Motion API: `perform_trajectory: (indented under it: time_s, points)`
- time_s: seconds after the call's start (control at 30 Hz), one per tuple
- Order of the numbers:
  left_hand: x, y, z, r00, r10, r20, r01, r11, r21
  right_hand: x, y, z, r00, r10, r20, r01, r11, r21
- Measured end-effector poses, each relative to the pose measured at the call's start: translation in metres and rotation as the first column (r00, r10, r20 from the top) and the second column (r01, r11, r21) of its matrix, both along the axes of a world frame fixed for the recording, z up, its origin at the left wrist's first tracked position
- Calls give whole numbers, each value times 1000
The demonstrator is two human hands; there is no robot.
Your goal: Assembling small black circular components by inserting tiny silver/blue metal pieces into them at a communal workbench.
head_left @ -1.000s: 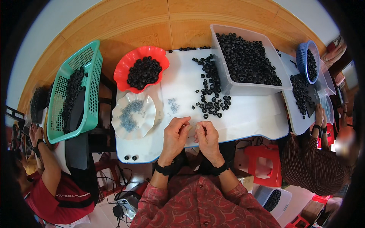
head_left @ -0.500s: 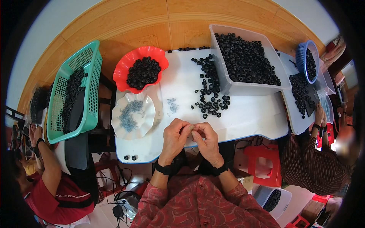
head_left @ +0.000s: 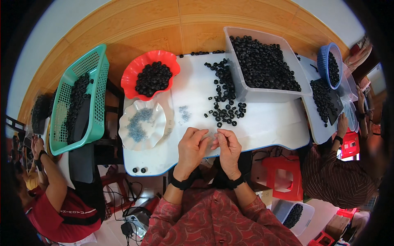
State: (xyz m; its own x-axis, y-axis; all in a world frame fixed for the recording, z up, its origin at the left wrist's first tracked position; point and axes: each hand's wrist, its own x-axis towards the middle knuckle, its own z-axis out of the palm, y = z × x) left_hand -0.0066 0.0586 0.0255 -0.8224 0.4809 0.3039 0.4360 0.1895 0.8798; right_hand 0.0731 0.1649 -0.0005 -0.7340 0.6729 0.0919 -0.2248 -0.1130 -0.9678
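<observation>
Just above the near edge of the white counter (head_left: 266, 121), the two hands are up close to each other. Left hand (head_left: 189, 151) has its thumb and fingers curled in, right hand (head_left: 229, 152) has thumb and index tips pretty much together. It's all too tiny and blurry at the tips though, so honestly can't tell if either set of fingers is clamped on anything. A bit past the left hand there's a patch of tiny clear bits (head_left: 184, 114) on the counter, and more sit in the wavy white plate (head_left: 160, 125) to its left. Loose black pieces (head_left: 225, 111) are scattered beyond the hands, beside a big see-through bin (head_left: 269, 96) loaded with more. Red bowl (head_left: 129, 74) behind the plate's got some too.
</observation>
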Motion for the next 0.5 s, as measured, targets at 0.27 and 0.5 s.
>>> perform_trajectory:
  time_s: [0.27,0.5]
  points:
    - [5,14,-2,942,27,-334,-121,957,-265,6,-2,3,997,-49,53,42,990,134]
    - [-14,6,-1,924,120,-363,-202,959,-198,12,12,0,979,-197,53,180,958,221]
